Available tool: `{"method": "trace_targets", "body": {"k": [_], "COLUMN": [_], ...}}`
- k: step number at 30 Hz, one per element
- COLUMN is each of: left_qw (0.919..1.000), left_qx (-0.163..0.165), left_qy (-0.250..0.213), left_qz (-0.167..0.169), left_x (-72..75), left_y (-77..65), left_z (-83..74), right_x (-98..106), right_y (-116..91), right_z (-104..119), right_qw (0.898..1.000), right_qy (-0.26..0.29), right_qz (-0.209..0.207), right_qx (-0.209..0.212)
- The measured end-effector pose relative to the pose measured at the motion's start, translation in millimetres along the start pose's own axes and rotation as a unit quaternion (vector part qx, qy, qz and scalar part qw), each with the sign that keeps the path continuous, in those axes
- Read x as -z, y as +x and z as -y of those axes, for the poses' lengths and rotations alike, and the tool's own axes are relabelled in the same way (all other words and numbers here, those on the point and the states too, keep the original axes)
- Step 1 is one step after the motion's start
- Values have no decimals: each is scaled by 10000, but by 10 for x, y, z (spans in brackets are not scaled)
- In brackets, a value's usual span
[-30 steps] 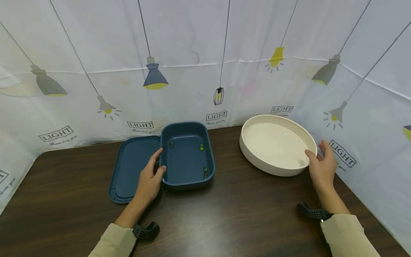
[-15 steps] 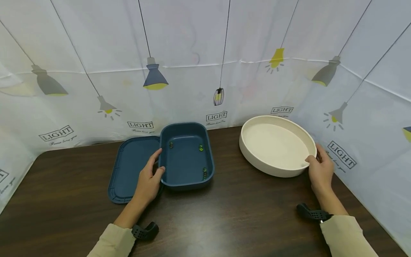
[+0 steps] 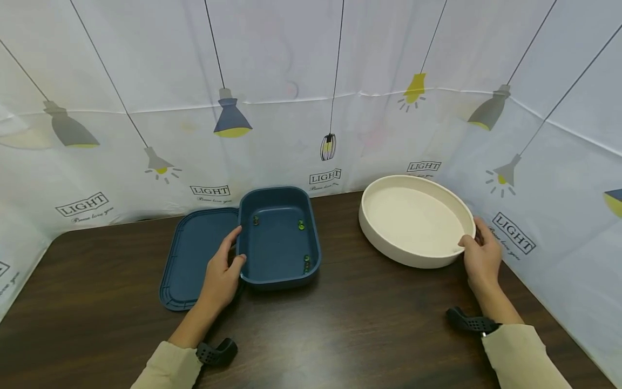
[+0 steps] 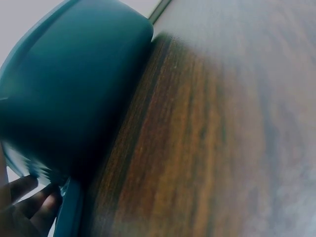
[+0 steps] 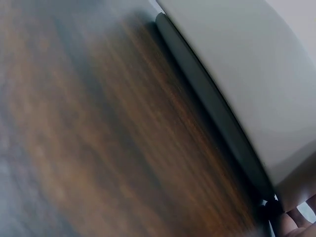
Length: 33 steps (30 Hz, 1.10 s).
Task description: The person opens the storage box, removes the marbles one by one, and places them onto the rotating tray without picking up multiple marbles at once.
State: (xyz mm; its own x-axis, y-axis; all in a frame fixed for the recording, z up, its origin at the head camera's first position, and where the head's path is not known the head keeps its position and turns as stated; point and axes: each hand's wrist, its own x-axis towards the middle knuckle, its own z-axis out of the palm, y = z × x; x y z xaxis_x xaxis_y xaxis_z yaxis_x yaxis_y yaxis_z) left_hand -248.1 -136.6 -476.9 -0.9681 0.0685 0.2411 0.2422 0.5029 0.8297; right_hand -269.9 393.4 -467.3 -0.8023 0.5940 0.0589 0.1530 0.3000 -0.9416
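My left hand (image 3: 221,277) holds the left side of a deep dark-blue rectangular box (image 3: 277,251), thumb and index finger at its rim. In the left wrist view its other fingers (image 4: 42,205) bend in under the box (image 4: 74,84). Several small green and brown bead-like pieces (image 3: 301,224) sit near the box's corners. To the right, my right hand (image 3: 483,262) grips the near-right edge of a shallow round cream tray (image 3: 413,221), thumb over the rim and fingers round the outside. The right wrist view shows the tray's side (image 5: 252,84) with a dark band below it.
A flat blue lid (image 3: 194,259) lies left of the box, partly behind my left forearm. The dark wood table (image 3: 350,324) ends at a white curtain (image 3: 282,65) printed with lamps, at the back and right. A black band (image 3: 216,352) circles each wrist.
My right hand's raised, spread fingers have come down and closed round the outside of the cream tray's edge. The left hand keeps its hold; the head view has shifted slightly.
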Motion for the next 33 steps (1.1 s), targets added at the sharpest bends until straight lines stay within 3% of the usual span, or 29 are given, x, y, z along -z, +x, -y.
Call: {"method": "trace_targets", "body": {"k": [12, 22, 33], "left_qw": [10000, 9999, 10000], "left_qx": [-31, -80, 9], "left_qy": [-6, -65, 55], "left_qz": [-36, -10, -24], "left_x": [0, 9, 11], "left_y": [0, 20, 12], "left_z": [8, -7, -36], "right_x": [-69, -176, -291], "right_y": [-52, -148, -252], "right_z": [34, 66, 112], "right_qw": [9994, 9974, 9946], "right_qy": [112, -32, 186], "right_qz": [331, 685, 947], "right_qx": [0, 238, 387]}}
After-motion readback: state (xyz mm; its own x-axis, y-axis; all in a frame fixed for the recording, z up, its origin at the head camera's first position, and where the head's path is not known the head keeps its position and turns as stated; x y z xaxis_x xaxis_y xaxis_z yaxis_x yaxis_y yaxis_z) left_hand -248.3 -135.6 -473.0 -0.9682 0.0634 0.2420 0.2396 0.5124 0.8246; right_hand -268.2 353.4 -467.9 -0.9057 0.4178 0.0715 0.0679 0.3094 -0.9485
